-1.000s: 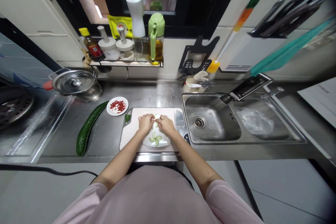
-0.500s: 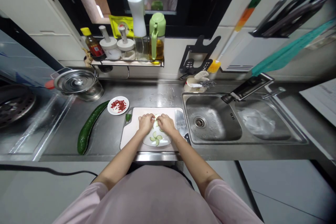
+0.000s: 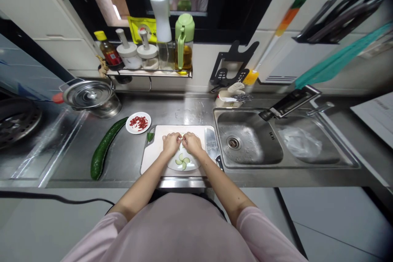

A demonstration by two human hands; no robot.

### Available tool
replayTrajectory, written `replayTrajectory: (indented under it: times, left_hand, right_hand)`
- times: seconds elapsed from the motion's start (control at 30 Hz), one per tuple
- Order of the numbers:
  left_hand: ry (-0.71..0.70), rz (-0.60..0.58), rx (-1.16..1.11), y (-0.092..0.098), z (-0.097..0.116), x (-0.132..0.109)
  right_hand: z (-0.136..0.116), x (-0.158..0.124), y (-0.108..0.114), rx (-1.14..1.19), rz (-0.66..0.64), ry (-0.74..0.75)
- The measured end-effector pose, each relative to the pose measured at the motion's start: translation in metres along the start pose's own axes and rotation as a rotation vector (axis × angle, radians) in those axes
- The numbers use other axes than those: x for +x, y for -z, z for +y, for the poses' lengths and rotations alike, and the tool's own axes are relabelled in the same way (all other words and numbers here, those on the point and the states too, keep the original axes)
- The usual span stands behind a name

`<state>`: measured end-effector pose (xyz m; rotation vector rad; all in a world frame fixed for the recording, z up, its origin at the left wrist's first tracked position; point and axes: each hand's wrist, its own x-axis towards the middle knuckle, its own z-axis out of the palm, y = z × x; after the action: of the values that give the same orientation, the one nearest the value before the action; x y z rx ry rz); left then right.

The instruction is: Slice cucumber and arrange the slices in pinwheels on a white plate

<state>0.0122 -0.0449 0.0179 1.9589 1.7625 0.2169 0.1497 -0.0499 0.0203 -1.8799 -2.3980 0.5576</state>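
My left hand (image 3: pixel 172 143) and my right hand (image 3: pixel 192 143) meet over the far part of a white plate (image 3: pixel 172 166). The fingers of both are bent in a pinch, thumbs and fingertips almost touching; a small pale piece between them is too covered to make out. On the plate's near part, green-edged cucumber slices (image 3: pixel 183 160) lie in a pinwheel. Beneath the plate is a pale cutting board (image 3: pixel 156 157). A cleaver (image 3: pixel 211 143) rests along its right side, and a green cucumber offcut (image 3: pixel 150 136) sits at its left corner.
Left of the board lies a long cucumber (image 3: pixel 106 147), beside a small white dish (image 3: pixel 138 132) of chopped red pieces. A lidded steel pot (image 3: pixel 92 96) stands farther back. To the right is a double sink (image 3: pixel 248 143) with a black faucet (image 3: pixel 287 104). Bottles (image 3: pixel 184 45) line the wall shelf.
My hands have shifted very slightly over the plate, the right one a little to the left, with fingertips still close together. Everything on the counter stays in place.
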Motion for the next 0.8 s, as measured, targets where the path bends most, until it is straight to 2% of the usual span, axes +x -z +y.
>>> replayTrajectory:
  times: [0.5, 0.8]
  left_hand:
    - [0.008, 0.015, 0.014, -0.003, 0.0, 0.001]
    - [0.001, 0.03, -0.009, -0.002, 0.0, 0.0]
  right_hand:
    - [0.0, -0.003, 0.005, -0.063, -0.041, 0.068]
    - [0.01, -0.009, 0.002, 0.023, 0.065, 0.002]
